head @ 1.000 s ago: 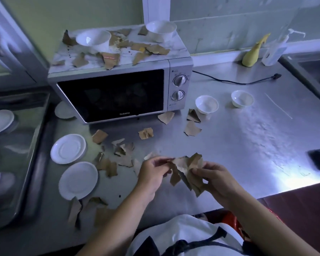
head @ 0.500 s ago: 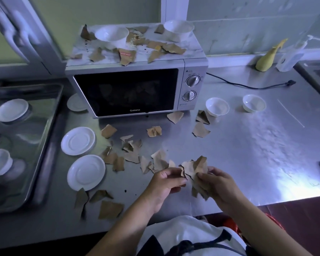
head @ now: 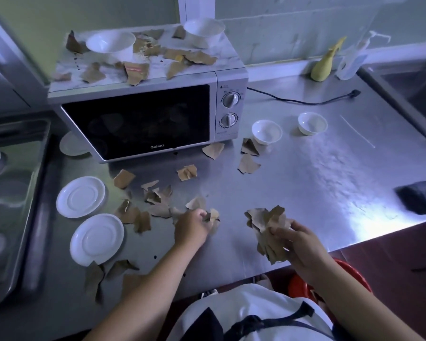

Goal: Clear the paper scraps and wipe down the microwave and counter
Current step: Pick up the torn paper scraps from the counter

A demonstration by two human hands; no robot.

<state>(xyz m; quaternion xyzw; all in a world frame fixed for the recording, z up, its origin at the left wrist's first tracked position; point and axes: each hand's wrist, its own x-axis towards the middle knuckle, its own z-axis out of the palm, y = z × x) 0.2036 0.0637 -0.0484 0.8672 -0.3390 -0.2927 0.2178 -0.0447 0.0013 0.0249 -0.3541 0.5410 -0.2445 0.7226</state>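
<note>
My right hand (head: 303, 244) grips a bunch of brown paper scraps (head: 267, 228) just above the steel counter (head: 317, 183) near its front edge. My left hand (head: 191, 226) is down on the counter, fingers curled round a small scrap (head: 213, 216). Several more scraps (head: 155, 198) lie loose in front of the silver microwave (head: 143, 119). Other scraps (head: 135, 72) litter the microwave's top, among two white bowls (head: 111, 44).
Two white saucers (head: 80, 196) sit at the left, a third behind the microwave's corner. Two small white cups (head: 266, 131) stand right of the microwave. A black cloth (head: 421, 195) lies at the right edge. A red bin (head: 303, 284) is below the counter. A steel tray (head: 15, 193) holds dishes at left.
My hands have parted. The left hand moved left and down onto the counter to a scrap; the right hand keeps the bunch and shifted right.
</note>
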